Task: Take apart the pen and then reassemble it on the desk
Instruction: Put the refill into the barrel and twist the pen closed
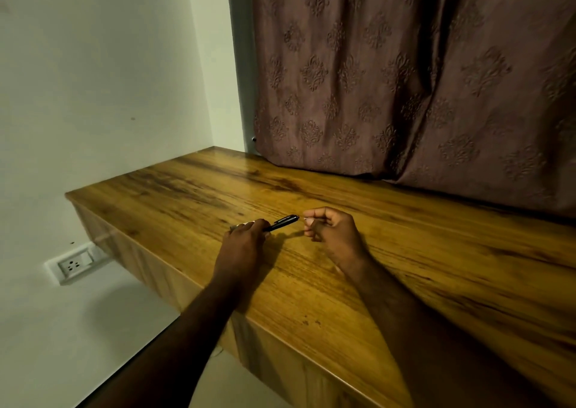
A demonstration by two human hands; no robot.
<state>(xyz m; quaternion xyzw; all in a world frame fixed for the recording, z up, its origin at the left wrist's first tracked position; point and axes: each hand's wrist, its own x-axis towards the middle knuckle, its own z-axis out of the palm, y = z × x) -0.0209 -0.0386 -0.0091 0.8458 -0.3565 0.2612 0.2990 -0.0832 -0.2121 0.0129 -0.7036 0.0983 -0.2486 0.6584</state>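
Fingers of the left hand [246, 236] pin the pen [282, 222] near the desk's [436, 267] front edge, steadying it; the right hand [327, 230] curls beside its tip, pinch contents indiscernible.

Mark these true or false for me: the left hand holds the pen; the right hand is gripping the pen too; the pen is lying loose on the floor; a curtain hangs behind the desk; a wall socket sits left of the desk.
1. The left hand holds the pen. True.
2. The right hand grips the pen too. False: it is curled just beyond the pen's end, apart from it.
3. The pen lies loose on the floor. False: it is held over the desk.
4. A curtain hangs behind the desk. True.
5. A wall socket sits left of the desk. True.
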